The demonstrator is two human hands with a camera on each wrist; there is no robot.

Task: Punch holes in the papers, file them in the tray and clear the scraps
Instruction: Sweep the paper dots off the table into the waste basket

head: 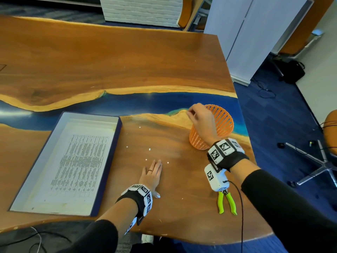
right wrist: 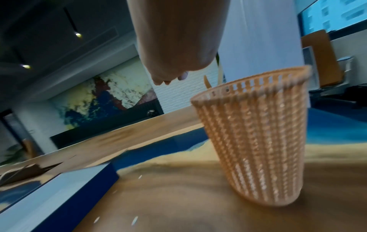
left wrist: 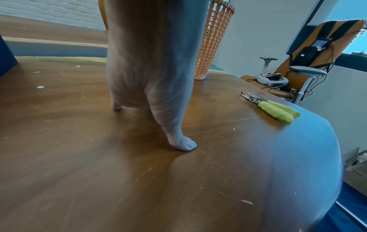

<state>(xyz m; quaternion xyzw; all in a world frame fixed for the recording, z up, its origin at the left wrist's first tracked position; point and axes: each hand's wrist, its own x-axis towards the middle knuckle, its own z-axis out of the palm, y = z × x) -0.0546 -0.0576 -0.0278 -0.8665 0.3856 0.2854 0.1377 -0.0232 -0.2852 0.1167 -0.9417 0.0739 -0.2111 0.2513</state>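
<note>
A shallow blue-walled tray (head: 106,167) lies at the left with a printed paper (head: 80,161) flat inside it. Several small white paper scraps (head: 149,149) dot the wood between the tray and an orange mesh basket (head: 223,121). My left hand (head: 155,167) rests flat on the table among the scraps, fingers straight. My right hand (head: 190,112) is raised beside the basket's left rim, fingertips (right wrist: 168,80) bunched together; no scrap shows between them. A hole punch (head: 227,201) with green handles lies near the front edge, below my right wrist.
The table (head: 127,61) ends just right of the basket and the punch. An office chair (head: 326,161) and cables stand on the blue floor to the right. Beyond the blue resin strip the wood is bare.
</note>
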